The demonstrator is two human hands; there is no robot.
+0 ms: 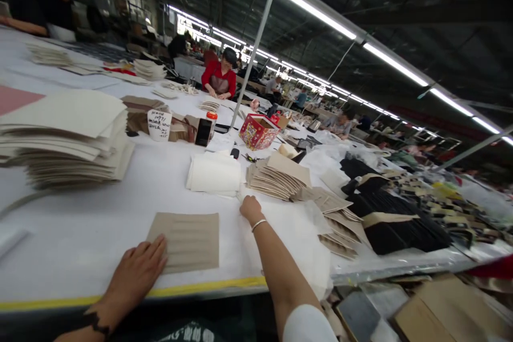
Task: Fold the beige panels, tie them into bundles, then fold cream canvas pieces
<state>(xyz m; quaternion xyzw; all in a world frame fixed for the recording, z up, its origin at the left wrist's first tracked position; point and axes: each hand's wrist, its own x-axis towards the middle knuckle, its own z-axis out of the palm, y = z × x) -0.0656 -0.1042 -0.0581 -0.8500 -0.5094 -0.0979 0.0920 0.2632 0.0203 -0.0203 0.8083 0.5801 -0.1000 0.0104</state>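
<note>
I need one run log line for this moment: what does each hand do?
left hand: flat on tan ribbed panel | right hand: at corner of white folded stack, grip unclear | beside: tan piece stack

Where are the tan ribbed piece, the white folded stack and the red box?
tan ribbed piece (190, 240): head view, centre of its ribbed face.
white folded stack (214, 173): head view, middle of the top sheet.
red box (256, 139): head view, its front wall.

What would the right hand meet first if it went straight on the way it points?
Probably the near right corner of the white folded stack; the right hand points forward-left, just short of it. The fanned tan stack sits just right of that line. Depth is unclear.
</note>
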